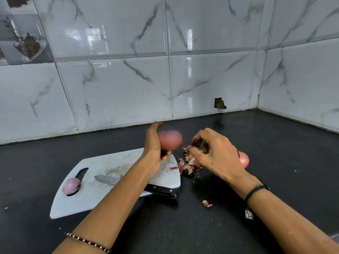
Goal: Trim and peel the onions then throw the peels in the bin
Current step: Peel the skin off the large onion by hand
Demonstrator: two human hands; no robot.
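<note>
The left hand (156,143) grips an onion (169,140) above the board's (82,202) far right corner. Just right of the board, the right hand (218,154) pinches a scrap (187,147) in a narrow grip over the peels (189,165) on the desk (275,162). A knife (161,190) and a peeled onion (71,186) lie on the board.

Bare black stone countertop (284,143) lies open at right and behind. At left, a white plastic cutting board (102,202) carries a peeled purple onion (71,186) and a black-handled knife (159,190). A heap of papery red onion peels (189,165) sits beside its right edge; above it the right hand (216,154) pinches a peel (187,148), the left hand (154,143) grips a pink onion (169,140).
</note>
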